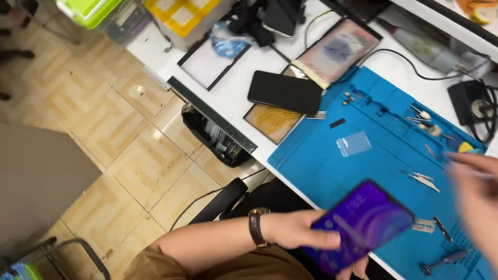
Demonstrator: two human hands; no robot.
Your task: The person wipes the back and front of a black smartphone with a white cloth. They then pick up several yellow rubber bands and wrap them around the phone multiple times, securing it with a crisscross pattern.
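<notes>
Phone (363,223), screen lit purple, sits gripped in your left hand (301,231) over the near edge of the blue mat (332,166). Your right hand (474,192) is blurred beyond it, pinching a thin tool, I judge; next, steady both.

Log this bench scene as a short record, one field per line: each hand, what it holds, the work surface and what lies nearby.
left hand: grips a purple phone by its edge, wristwatch on the wrist
right hand: blurred, above the mat, holds a thin tool, kind unclear
surface: blue mat on a white table
on mat: small clear bag, tweezers
beside mat: black phone, face down or screen off
</notes>
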